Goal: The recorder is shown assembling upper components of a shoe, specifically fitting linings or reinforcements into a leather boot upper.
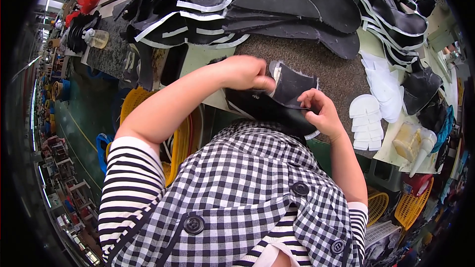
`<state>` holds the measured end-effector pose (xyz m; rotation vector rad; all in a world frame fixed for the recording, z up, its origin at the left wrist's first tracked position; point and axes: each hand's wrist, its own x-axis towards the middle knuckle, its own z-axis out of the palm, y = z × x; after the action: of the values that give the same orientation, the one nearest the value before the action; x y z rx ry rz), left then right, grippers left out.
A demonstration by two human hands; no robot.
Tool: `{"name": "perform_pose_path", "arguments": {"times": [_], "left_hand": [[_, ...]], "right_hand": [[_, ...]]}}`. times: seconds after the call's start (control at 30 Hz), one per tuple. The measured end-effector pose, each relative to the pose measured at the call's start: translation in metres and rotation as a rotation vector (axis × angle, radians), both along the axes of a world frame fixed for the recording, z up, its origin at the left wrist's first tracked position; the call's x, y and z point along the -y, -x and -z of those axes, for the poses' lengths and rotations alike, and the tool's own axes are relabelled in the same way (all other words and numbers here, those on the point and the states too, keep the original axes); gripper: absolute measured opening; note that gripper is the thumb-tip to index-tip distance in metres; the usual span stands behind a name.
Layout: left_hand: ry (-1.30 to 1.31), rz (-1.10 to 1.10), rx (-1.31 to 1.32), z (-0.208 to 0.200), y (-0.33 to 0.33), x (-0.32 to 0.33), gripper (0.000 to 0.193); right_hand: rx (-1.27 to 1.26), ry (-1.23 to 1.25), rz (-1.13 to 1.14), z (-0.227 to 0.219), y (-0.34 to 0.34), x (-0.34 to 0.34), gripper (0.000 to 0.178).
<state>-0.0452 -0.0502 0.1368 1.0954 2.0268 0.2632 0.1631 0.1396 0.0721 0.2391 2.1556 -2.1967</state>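
Observation:
A black leather-like piece (pixel 295 86), resembling a boot upper, lies folded at the table's near edge, against my front. Its dull inner face is turned up, with a pale strip (pixel 277 74) along one side. My right hand (pixel 321 111) pinches the right-hand edge of this piece between thumb and fingers. Over its left part is my left hand (pixel 247 73), closed with curled fingers beside the pale strip. Slight blur and the hand itself hide whatever is between those fingertips.
Stacked dark panels (pixel 297 12) lie beyond my hands, with white-edged black pieces (pixel 183 10) to their left and more white-edged pieces (pixel 396 24) at right. White cut-outs (pixel 366 121) and a glue container (pixel 408 141) sit on the right. A yellow basket (pixel 133 101) stands below left.

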Motion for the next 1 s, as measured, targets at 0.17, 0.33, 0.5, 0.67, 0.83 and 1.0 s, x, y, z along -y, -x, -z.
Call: {"name": "perform_pose_path", "arguments": {"times": [0.17, 0.33, 0.5, 0.67, 0.83, 1.0], "left_hand": [[-0.054, 0.357, -0.323, 0.019, -0.028, 0.032, 0.049], [-0.215, 0.021, -0.319, 0.055, -0.037, 0.03, 0.024], [-0.487, 0.022, -0.306, 0.062, -0.038, 0.042, 0.019], [-0.656, 0.04, -0.284, 0.045, -0.035, 0.043, 0.022], [-0.757, 0.123, -0.087, -0.003, -0.01, 0.026, 0.027], [-0.697, 0.18, 0.01, -0.04, 0.008, 0.017, 0.03]], "right_hand": [[-0.039, -0.449, -0.124, -0.028, 0.02, 0.014, 0.025], [-0.225, -0.911, -0.225, -0.012, 0.031, 0.022, 0.016], [-0.139, -0.794, -0.136, -0.003, 0.035, 0.014, 0.013], [-0.092, -0.652, -0.153, -0.008, 0.052, 0.003, 0.016], [0.012, -0.319, -0.124, -0.045, 0.073, -0.011, 0.017], [-0.011, -0.241, -0.2, -0.087, 0.085, -0.025, 0.018]]}}
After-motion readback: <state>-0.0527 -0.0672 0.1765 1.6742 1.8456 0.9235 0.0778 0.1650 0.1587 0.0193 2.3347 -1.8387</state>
